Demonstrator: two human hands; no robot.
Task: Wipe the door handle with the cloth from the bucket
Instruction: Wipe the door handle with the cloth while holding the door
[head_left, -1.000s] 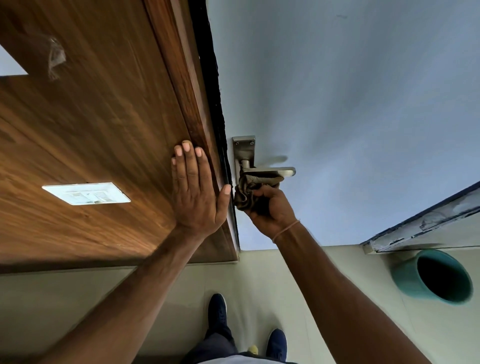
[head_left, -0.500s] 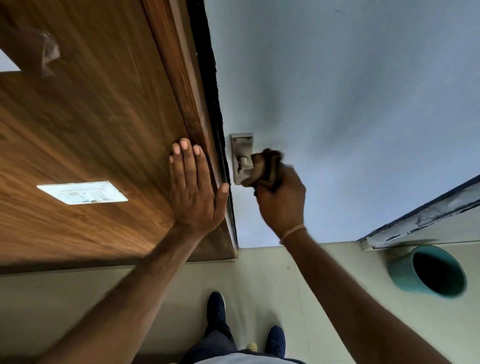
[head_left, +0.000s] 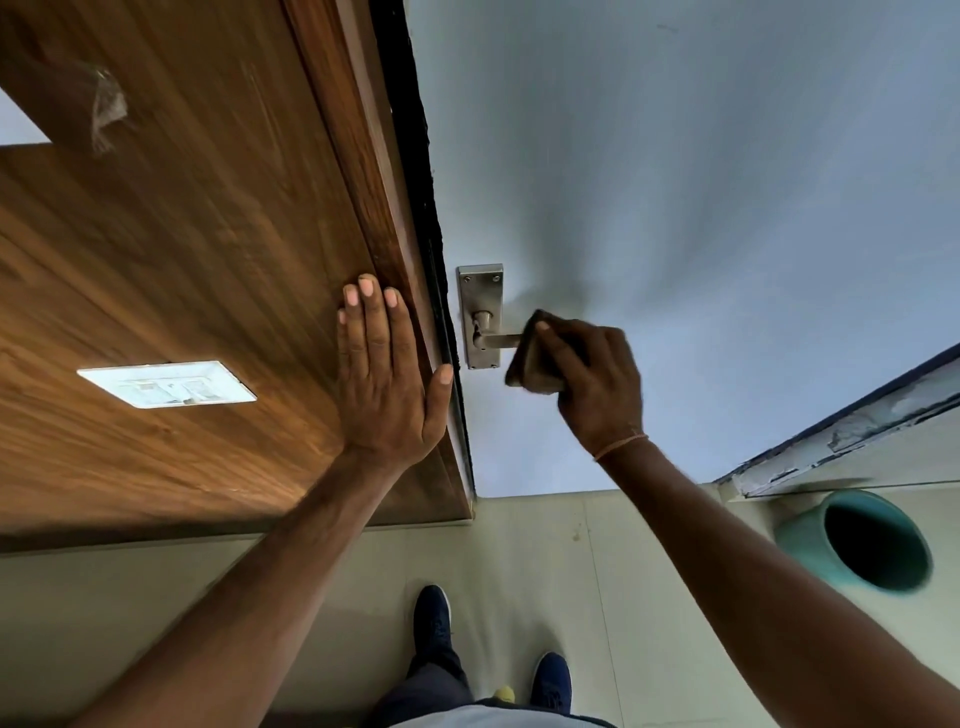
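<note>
A metal lever door handle (head_left: 493, 340) on a steel backplate (head_left: 480, 296) sits on the pale blue-grey door (head_left: 675, 208). My right hand (head_left: 597, 384) grips a brown cloth (head_left: 530, 364) wrapped over the outer part of the lever; only the lever's inner stub shows. My left hand (head_left: 387, 374) lies flat, fingers together, against the wooden panel (head_left: 182, 234) beside the door edge, holding nothing. A teal bucket (head_left: 810, 540) stands on the floor at the lower right, its inside dark.
A white switch plate (head_left: 166, 384) is set in the wooden panel. A dark seal strip (head_left: 415, 156) runs along the door edge. My dark shoes (head_left: 434, 618) stand on pale floor tiles (head_left: 545, 571). A worn frame edge (head_left: 841, 431) slopes at the right.
My right hand rose from under the lever onto it, then slid the cloth outward along it, away from the backplate. The left hand stayed flat on the wood.
</note>
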